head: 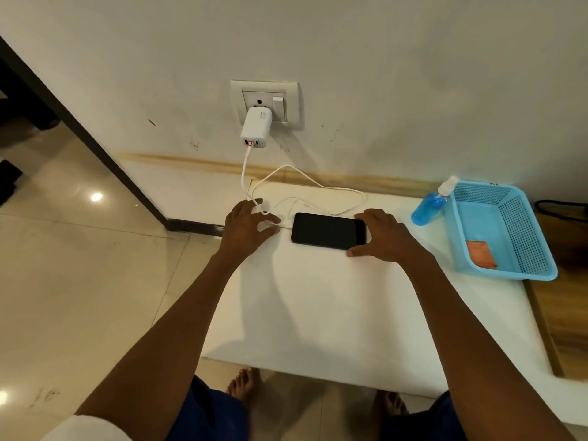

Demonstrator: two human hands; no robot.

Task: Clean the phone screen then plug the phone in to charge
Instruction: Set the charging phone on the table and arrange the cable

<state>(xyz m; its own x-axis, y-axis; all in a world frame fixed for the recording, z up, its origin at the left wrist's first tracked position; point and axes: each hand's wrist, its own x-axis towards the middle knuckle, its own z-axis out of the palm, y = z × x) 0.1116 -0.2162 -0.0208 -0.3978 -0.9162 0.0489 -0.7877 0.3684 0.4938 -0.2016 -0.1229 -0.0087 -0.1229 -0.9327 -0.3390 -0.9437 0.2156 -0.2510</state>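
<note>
A black phone (327, 230) lies flat, screen up and dark, on the white table (318, 313). A white cable (318, 186) runs from the white charger (256, 127) in the wall socket (265, 101) and loops over the table to the phone's left end. My left hand (246, 226) pinches the cable's plug end right at that left edge. My right hand (386, 235) grips the phone's right end, thumb at the near edge and fingers over the far edge.
A blue spray bottle (428, 208) with a white cap stands right of the phone. Beside it sits a blue mesh basket (506, 262) holding an orange cloth (482, 254). The wall rises just behind the table; tiled floor lies to the left.
</note>
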